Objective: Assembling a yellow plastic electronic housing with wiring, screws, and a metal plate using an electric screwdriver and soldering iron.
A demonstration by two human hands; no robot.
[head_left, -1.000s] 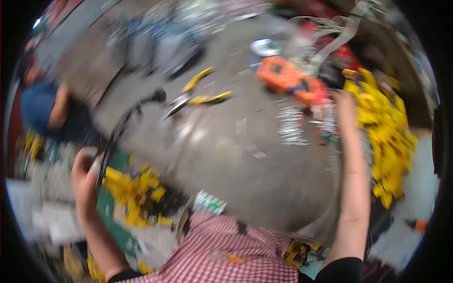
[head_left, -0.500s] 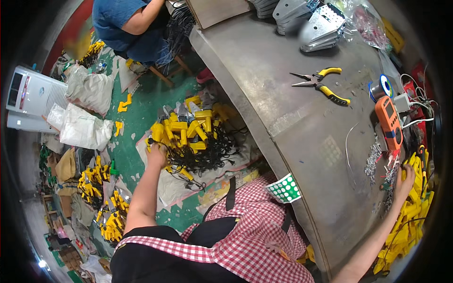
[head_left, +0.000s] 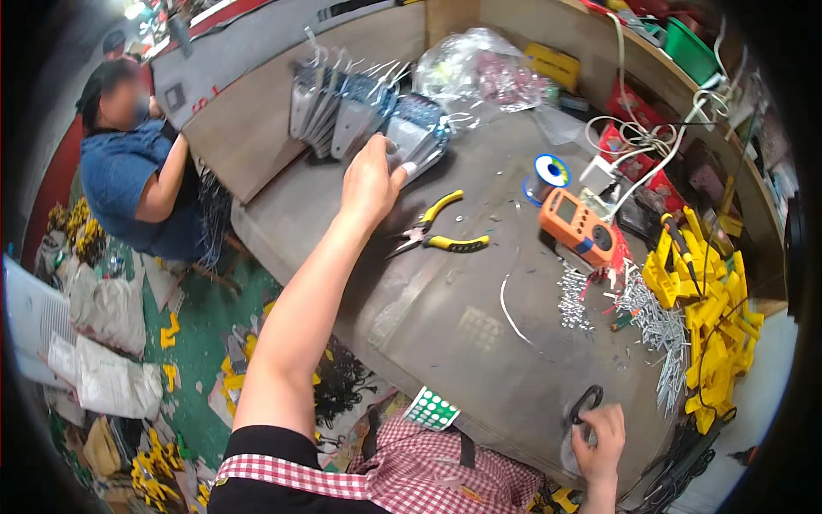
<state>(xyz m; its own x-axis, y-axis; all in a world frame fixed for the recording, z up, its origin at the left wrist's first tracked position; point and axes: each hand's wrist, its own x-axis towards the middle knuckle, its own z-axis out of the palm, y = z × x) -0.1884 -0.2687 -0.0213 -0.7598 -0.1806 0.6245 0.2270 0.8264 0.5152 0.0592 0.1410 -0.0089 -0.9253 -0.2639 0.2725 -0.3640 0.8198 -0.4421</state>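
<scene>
My left hand (head_left: pixel 370 182) reaches across the table to the nearest stack of grey metal plates (head_left: pixel 417 137). Its thumb and fingers are apart at the near corner of that stack, and the fingertips are partly hidden. At the front right of the table, my right hand (head_left: pixel 602 441) is closed on a short, curved black piece (head_left: pixel 587 399) that looks like a cable end. Between my hands lie long-nose pliers (head_left: pixel 435 231) with yellow and black handles, their jaws spread.
An orange multimeter (head_left: pixel 579 226) and a solder wire spool (head_left: pixel 548 176) stand right of the pliers. Loose screws (head_left: pixel 649 313) and yellow plastic housings (head_left: pixel 715 317) line the right side. Clear plastic bags (head_left: pixel 488 68) lie at the back. A person (head_left: pixel 137 171) sits beyond the table at left.
My left hand has gone from the yellow parts on the floor up to the metal plates. My right hand has left the screws and yellow housings for the table front, now with the black piece.
</scene>
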